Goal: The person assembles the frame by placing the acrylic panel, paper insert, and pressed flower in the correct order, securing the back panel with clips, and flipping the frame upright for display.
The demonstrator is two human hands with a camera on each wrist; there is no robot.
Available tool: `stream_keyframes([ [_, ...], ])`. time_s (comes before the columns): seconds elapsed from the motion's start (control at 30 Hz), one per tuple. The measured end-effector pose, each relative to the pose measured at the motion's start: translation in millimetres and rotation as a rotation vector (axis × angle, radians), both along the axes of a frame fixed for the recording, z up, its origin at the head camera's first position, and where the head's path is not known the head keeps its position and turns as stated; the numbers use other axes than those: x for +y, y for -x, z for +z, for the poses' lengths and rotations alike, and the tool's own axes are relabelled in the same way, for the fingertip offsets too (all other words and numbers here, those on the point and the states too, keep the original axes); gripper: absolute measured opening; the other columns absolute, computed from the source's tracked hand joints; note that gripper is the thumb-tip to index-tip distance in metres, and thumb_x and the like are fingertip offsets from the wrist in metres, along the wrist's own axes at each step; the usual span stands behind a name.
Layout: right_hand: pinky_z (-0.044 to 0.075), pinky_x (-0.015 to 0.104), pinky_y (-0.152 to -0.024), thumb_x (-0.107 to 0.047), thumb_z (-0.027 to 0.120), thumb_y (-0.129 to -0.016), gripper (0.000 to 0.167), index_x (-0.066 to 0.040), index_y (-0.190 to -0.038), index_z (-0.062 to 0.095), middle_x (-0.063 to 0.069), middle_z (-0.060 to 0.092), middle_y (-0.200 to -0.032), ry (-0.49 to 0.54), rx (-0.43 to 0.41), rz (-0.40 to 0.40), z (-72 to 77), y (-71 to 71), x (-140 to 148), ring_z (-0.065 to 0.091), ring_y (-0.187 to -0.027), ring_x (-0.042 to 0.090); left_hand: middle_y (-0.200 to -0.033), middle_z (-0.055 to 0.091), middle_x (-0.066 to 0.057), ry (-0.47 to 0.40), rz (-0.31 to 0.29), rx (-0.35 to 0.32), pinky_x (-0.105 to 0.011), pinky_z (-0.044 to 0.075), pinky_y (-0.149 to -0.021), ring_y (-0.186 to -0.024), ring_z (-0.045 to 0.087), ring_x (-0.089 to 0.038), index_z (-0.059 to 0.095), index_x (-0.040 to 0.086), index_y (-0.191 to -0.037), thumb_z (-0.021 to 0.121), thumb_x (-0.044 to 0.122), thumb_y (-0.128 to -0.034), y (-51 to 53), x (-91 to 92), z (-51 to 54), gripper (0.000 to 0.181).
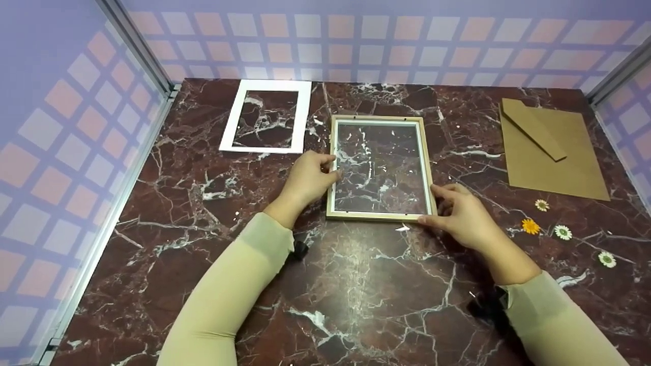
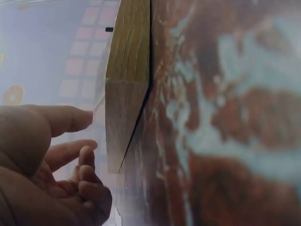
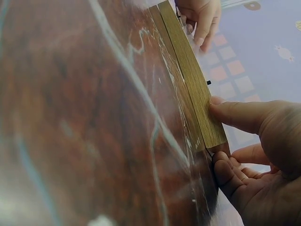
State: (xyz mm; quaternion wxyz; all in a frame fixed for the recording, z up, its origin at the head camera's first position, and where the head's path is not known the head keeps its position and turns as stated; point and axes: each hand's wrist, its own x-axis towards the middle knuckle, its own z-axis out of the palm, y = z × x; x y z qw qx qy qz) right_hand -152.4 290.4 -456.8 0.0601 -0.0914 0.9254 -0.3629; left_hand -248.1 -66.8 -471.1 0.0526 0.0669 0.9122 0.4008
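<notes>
Wooden frame: we're seeing it lying on the marbled surface, between the two hands, a clear pane sitting inside.
Right hand: it's gripping the frame's near right corner – thumb pressing the near edge, fingers curling along the right side.
Left hand: it's reaching over the left edge, fingers loosely bent – we're not able to tell whether they're touching.
White mat: we're spotting it beyond the left hand, lying apart.
Brown board: it's lying far right, a narrow strip crossing it.
Flowers: four are resting just below the board.
</notes>
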Motion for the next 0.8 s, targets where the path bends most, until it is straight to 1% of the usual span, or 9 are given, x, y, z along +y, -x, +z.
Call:
stream_keyframes([
  [0.07, 0.053, 0.012, -0.082, -0.023, 0.096, -0.091, 0.091, 0.013, -0.161, 0.051, 0.030, 0.062, -0.144, -0.005, 0.004, 0.001, -0.4, 0.1, 0, 0.073, -0.110, 0.037, -0.138, 0.074, -0.012, 0.036, -0.006, 0.001, -0.045, 0.057, -0.115, -0.125, 0.068, -0.026, 0.073, 0.014, -0.151, 0.083, 0.035, -0.1004, 4.8, -3.0, -8.4, 0.056],
  [0.13, 0.053, 0.012, -0.082, -0.022, 0.096, -0.091, 0.091, 0.013, -0.161, 0.051, 0.030, 0.062, -0.144, -0.005, 0.006, 0.003, -0.7, 0.2, 0, 0.073, -0.110, 0.037, -0.152, 0.068, -0.018, 0.061, -0.013, -0.019, -0.050, 0.051, -0.126, -0.141, 0.064, -0.034, 0.072, 0.015, -0.154, 0.083, 0.036, -0.1011, 1.1, -2.9, -2.0, 0.058],
  [0.2, 0.053, 0.012, -0.082, -0.022, 0.096, -0.091, 0.091, 0.013, -0.161, 0.051, 0.030, 0.062, -0.144, -0.005, 0.008, 0.003, -0.9, 0.0, 0, 0.073, -0.110, 0.038, -0.160, 0.065, -0.020, 0.075, -0.021, -0.009, -0.052, 0.047, -0.132, -0.151, 0.059, -0.037, 0.072, 0.017, -0.154, 0.084, 0.039, -0.1001, 3.7, -5.4, -7.5, 0.060],
  [0.23, 0.053, 0.012, -0.083, -0.022, 0.096, -0.091, 0.091, 0.013, -0.161, 0.051, 0.030, 0.061, -0.144, -0.007, 0.007, 0.003, -0.8, -0.2, 0, 0.073, -0.110, 0.038, -0.163, 0.063, -0.021, 0.080, -0.022, -0.024, -0.053, 0.045, -0.134, -0.155, 0.057, -0.039, 0.071, 0.017, -0.155, 0.084, 0.039, -0.1007, 0.5, -4.5, -1.6, 0.061],
  [0.3, 0.053, 0.012, -0.083, -0.023, 0.096, -0.091, 0.090, 0.012, -0.161, 0.051, 0.030, 0.061, -0.144, -0.009, 0.007, 0.003, -0.6, -0.7, 1, 0.073, -0.110, 0.037, -0.163, 0.062, -0.022, 0.085, -0.023, -0.042, -0.054, 0.044, -0.135, -0.155, 0.056, -0.042, 0.068, 0.016, -0.158, 0.085, 0.036, -0.1004, -8.4, -1.5, 13.5, 0.063],
  [0.37, 0.053, 0.013, -0.083, -0.023, 0.096, -0.092, 0.090, 0.012, -0.161, 0.052, 0.029, 0.061, -0.145, -0.011, 0.008, 0.003, -0.4, -0.9, 1, 0.073, -0.110, 0.037, -0.165, 0.062, -0.021, 0.102, -0.018, -0.039, -0.055, 0.044, -0.135, -0.157, 0.055, -0.042, 0.066, 0.017, -0.160, 0.087, 0.036, -0.0989, -9.6, -0.3, 15.1, 0.068],
  [0.43, 0.052, 0.013, -0.083, -0.024, 0.096, -0.092, 0.089, 0.012, -0.161, 0.052, 0.029, 0.061, -0.145, -0.012, 0.006, 0.004, -0.2, -0.9, 0, 0.073, -0.110, 0.036, -0.160, 0.063, -0.022, 0.129, -0.017, -0.054, -0.056, 0.048, -0.131, -0.150, 0.059, -0.043, 0.062, 0.016, -0.163, 0.088, 0.033, -0.0986, -17.8, 3.8, 28.6, 0.072],
  [0.6, 0.052, 0.012, -0.082, -0.023, 0.096, -0.092, 0.089, 0.012, -0.161, 0.052, 0.029, 0.061, -0.145, -0.012, 0.006, 0.006, 0.4, -0.4, 0, 0.073, -0.110, 0.037, -0.145, 0.066, -0.018, 0.172, -0.022, -0.058, -0.052, 0.057, -0.116, -0.125, 0.067, -0.037, 0.059, 0.019, -0.166, 0.087, 0.034, -0.0974, -20.0, 6.1, 30.4, 0.075],
  [0.8, 0.053, 0.012, -0.081, -0.024, 0.096, -0.092, 0.090, 0.013, -0.161, 0.051, 0.029, 0.061, -0.145, -0.007, 0.005, 0.005, -0.1, -0.4, 0, 0.073, -0.110, 0.036, -0.142, 0.065, -0.017, 0.177, -0.025, -0.064, -0.052, 0.057, -0.115, -0.122, 0.067, -0.035, 0.058, 0.020, -0.167, 0.084, 0.034, -0.0979, -19.2, 6.3, 28.7, 0.075],
])
